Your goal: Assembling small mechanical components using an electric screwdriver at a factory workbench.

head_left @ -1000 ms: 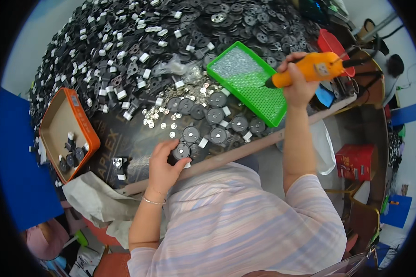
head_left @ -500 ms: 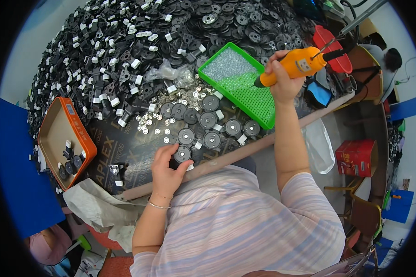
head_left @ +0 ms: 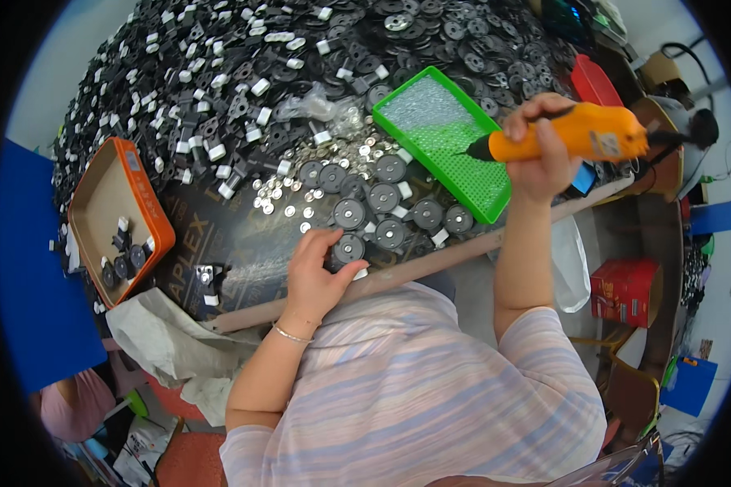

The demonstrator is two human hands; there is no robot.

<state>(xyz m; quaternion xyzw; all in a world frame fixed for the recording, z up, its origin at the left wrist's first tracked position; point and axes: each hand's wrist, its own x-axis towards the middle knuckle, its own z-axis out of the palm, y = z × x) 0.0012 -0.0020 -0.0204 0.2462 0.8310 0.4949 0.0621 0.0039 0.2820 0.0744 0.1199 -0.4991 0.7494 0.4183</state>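
Note:
My left hand (head_left: 321,272) pinches a round black wheel-like part (head_left: 349,247) between thumb and fingers at the table's near edge; a white tab shows by the thumb. My right hand (head_left: 542,150) is wrapped round an orange electric screwdriver (head_left: 581,134). Its dark tip hangs over the green perforated tray (head_left: 459,174), which holds a heap of small silvery screws (head_left: 426,105) at its far end. Whether the tip touches a screw I cannot tell. Beside my left hand several similar black wheels (head_left: 390,234) lie grouped, with loose silvery round pieces (head_left: 288,195) behind them.
A big heap of black parts with white tabs (head_left: 195,105) and black discs (head_left: 471,57) covers the table's far side. An orange-rimmed tray (head_left: 158,219) with a few parts stands left. A pale rail (head_left: 430,264) edges the table. A pink-sleeved person (head_left: 77,406) is at lower left.
The view has shifted, moving the table things rightward in the picture. The screwdriver has swung more level, its tip still over the green tray. My left hand keeps its hold on the wheel.

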